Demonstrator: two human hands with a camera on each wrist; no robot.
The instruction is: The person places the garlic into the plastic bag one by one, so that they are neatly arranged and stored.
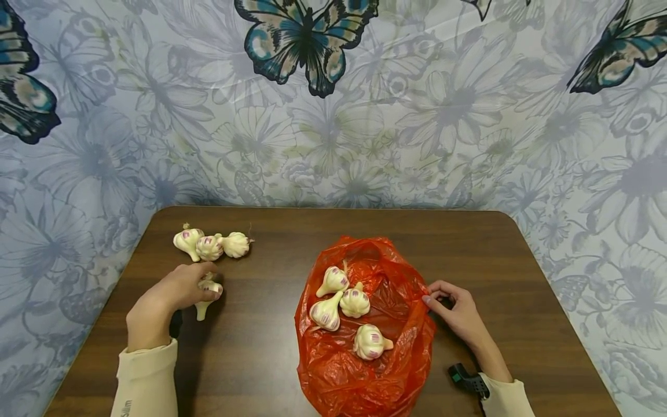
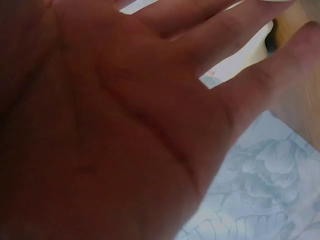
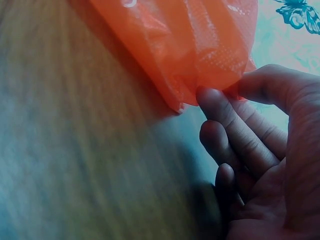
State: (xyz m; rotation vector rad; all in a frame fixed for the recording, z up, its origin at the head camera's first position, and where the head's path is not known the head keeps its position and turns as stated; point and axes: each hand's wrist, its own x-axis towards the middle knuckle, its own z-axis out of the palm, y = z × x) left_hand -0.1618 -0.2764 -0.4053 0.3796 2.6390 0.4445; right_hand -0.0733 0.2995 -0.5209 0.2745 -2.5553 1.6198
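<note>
At the left of the surface (image 1: 469,243), the left hand (image 1: 177,292) has its fingers bent over one garlic bulb (image 1: 206,296), a narrow grip whose stem end pokes out toward the near side. Just beyond it, three bulbs (image 1: 209,248) lie touching in a row. The right hand (image 1: 461,313) pinches the right rim of the red bag (image 1: 359,382), thumb and fingertip nearly meeting on thin film. Inside the bag, three more bulbs sit bunched toward the far left, and a lone bulb (image 1: 371,343) lies nearer. The held bulb is round and smooth, so a light grip at its side could let it roll, and a knuckle brushing the row could scatter it. A hard tug by the right hand might tear the film or slide the bag, and slack at the near edge could fold over the mouth. The left hand covers much of its bulb, and whether that bulb touches the surface cannot be told. The left wrist view is mostly dark palm, with only pale slivers between the fingers; the right wrist view shows the pinch but none of the bag's contents. The bag's near end is cut off.
</note>
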